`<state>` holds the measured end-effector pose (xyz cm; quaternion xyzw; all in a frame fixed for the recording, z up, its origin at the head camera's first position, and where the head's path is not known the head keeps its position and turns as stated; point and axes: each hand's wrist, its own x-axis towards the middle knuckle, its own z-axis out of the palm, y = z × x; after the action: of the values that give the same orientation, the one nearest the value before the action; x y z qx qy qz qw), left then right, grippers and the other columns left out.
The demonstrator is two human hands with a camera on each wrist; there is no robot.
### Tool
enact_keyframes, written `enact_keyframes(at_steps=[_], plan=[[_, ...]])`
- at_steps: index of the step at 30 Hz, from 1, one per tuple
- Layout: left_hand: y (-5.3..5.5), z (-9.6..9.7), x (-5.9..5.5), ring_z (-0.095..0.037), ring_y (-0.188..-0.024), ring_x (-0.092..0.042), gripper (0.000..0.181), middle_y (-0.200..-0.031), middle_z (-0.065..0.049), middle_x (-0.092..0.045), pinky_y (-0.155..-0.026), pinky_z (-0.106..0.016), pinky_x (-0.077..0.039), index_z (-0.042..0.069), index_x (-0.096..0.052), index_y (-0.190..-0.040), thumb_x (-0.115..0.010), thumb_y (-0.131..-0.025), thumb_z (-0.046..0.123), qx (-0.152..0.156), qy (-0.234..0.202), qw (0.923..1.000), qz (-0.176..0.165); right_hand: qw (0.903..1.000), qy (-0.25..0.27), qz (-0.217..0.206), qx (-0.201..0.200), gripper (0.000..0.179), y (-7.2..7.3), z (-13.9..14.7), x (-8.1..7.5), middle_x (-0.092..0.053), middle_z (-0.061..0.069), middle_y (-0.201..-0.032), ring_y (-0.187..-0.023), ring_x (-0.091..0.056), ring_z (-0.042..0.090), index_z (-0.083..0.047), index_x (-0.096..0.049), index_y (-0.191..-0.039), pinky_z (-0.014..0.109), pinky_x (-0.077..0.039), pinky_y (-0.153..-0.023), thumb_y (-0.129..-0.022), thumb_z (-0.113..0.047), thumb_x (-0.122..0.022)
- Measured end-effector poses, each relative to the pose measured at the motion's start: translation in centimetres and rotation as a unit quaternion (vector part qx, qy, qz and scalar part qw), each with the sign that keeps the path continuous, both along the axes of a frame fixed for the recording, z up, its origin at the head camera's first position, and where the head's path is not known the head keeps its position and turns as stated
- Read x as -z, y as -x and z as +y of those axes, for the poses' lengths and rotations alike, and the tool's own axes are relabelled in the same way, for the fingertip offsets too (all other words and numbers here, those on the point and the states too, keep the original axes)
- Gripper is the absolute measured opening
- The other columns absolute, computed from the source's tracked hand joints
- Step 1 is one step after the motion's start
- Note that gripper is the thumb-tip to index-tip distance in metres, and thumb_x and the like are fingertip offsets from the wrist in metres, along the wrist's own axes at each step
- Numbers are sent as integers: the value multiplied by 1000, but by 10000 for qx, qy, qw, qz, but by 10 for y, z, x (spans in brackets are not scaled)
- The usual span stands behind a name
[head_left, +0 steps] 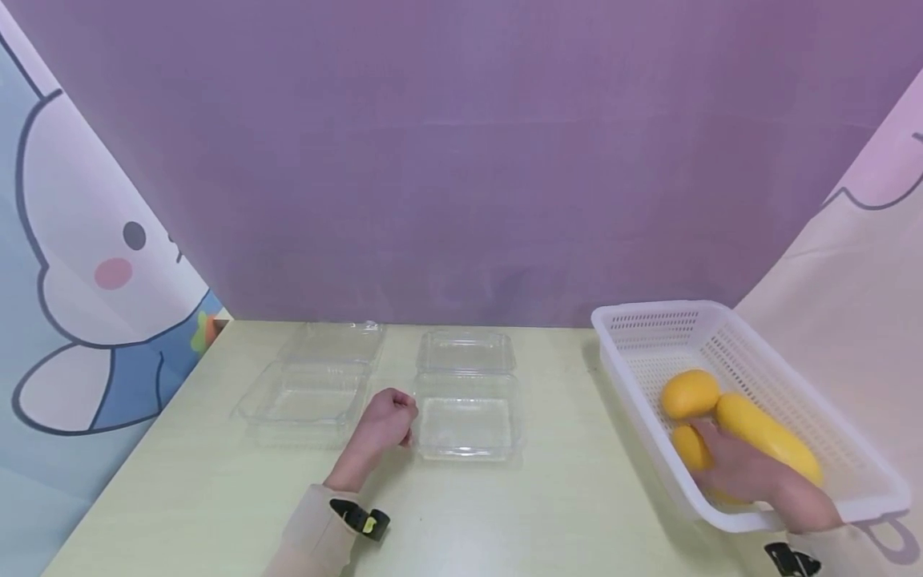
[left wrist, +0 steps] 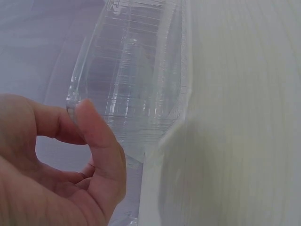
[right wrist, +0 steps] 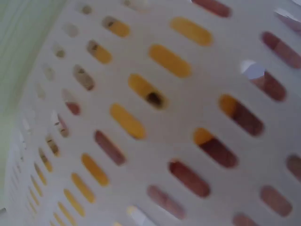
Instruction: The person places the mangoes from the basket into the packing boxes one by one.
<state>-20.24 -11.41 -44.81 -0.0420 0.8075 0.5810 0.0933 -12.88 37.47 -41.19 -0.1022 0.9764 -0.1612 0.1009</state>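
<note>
My left hand (head_left: 387, 417) pinches the left rim of a clear plastic clamshell box (head_left: 467, 421) between thumb and forefinger. In the left wrist view the same hand (left wrist: 101, 150) holds the edge of the see-through box (left wrist: 136, 70). Over at the right, my right hand (head_left: 743, 469) reaches into a white slotted basket (head_left: 652, 327), its fingers around a yellow mango (head_left: 690, 449). Another mango (head_left: 690, 393) and a longer yellow fruit (head_left: 767, 433) lie beside it. Through the basket's wall (right wrist: 188, 106), the right wrist view shows only bits of yellow and skin.
A second clear clamshell box (head_left: 306, 397) lies with its lid folded back, left of the first. Both stand on a pale wooden table (head_left: 562, 497). Behind the table rises a purple backdrop (head_left: 461, 160); a cartoon-printed cloth (head_left: 101, 264) hangs at the left.
</note>
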Motion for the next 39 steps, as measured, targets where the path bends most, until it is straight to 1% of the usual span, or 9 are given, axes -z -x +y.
enact_keyframes(at_steps=[4,8,11,14,18,22,25,31,39], plan=[[0,0,1,-16,-59,-53,15,-77,-13,-55,-57,-29,-52,-6,-54,-108,-51,-97,3,27,-18,10000,15,10000,-1,-32,49,83,1,0,1,-47,47,-131,-106,-61,52,14,-31,-144,65,-50,-86,-89,-29,-75],[0,0,1,-17,-58,-53,16,-78,-13,-56,-57,-29,-52,-7,-54,-109,-51,-97,3,21,15,10000,63,9999,28,-21,117,80,2,0,0,-50,43,-129,-104,-62,48,11,-33,-145,63,-51,-83,-92,-34,-72],[0,0,0,-17,-59,-54,18,-80,-15,-57,-58,-29,-53,-8,-54,-110,-51,-97,4,31,51,9999,84,9997,61,-99,219,81,1,0,-3,-51,41,-131,-107,-61,50,11,-34,-147,64,-50,-84,-93,-38,-70],[0,-1,-1,-18,-60,-55,19,-83,-16,-57,-58,-29,-53,-8,-53,-111,-51,-97,4,27,80,9999,72,9995,100,-65,295,75,1,-2,-6,-59,32,-125,-107,-62,44,8,-40,-145,61,-51,-83,-95,-41,-68],[-1,-1,-1,-18,-60,-55,18,-82,-15,-56,-58,-29,-53,-7,-53,-111,-51,-97,4,11,112,9999,41,9982,53,-71,592,74,2,-3,-12,-63,23,-115,-100,-62,37,6,-41,-145,54,-50,-77,-94,-41,-68],[-1,-1,-2,-17,-60,-54,18,-82,-15,-56,-58,-29,-53,-7,-54,-110,-51,-97,4,10,129,9999,43,9959,-50,-143,897,84,3,-1,-18,-61,28,-116,-97,-60,39,10,-34,-148,51,-49,-73,-90,-39,-71],[-1,0,-2,-17,-60,-54,18,-81,-15,-57,-57,-29,-53,-7,-54,-110,-51,-97,4,14,149,9999,37,9954,-25,-20,953,85,2,-1,-20,-60,32,-117,-94,-60,40,10,-33,-148,51,-50,-71,-91,-40,-71],[-1,1,-2,-17,-59,-54,18,-79,-14,-56,-57,-29,-53,-7,-54,-110,-51,-96,5,31,138,9999,18,9945,167,225,1010,81,0,-2,-21,-61,23,-109,-78,-54,26,6,-35,-150,35,-41,-60,-92,-39,-70],[0,1,-1,-16,-59,-53,17,-77,-13,-56,-58,-29,-53,-6,-54,-110,-51,-97,5,32,182,9998,-1,9931,266,405,1070,74,3,-13,-32,-62,18,-100,-74,-53,24,2,-36,-149,34,-40,-59,-92,-35,-67]])
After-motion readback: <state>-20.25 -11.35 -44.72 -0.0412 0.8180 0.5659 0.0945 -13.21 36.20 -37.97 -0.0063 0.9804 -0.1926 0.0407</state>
